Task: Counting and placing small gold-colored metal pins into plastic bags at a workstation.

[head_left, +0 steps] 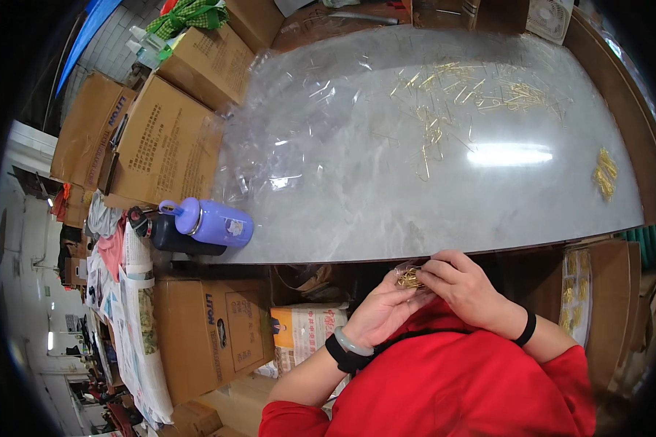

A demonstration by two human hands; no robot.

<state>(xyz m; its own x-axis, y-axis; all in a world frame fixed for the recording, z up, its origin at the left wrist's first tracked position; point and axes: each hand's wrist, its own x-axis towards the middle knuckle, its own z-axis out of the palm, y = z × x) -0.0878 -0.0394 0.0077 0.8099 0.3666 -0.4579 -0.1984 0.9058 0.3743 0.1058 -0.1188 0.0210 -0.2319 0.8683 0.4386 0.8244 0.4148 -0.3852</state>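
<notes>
Just below the table's front edge, my two hands meet around a small clear plastic bag of gold wire hooks [408,277]. My left hand [379,313] cups the bag from below with its fingers closed about it. From the other side, the curled fingers of my right hand [459,284] pinch at the bag; its fingertips are partly hidden. Loose gold wire hooks [431,131] lie scattered over the far middle and right of the grey table [342,197]. A separate small bunch of gold hooks [604,175] rests near the right edge.
Clear plastic bags [277,156] spread across the table's left side. A purple bottle [215,222] and a black bottle [171,234] lie at the front left corner. Cardboard boxes [164,149] stand along the left. Bagged gold pieces [576,291] sit in a box at lower right.
</notes>
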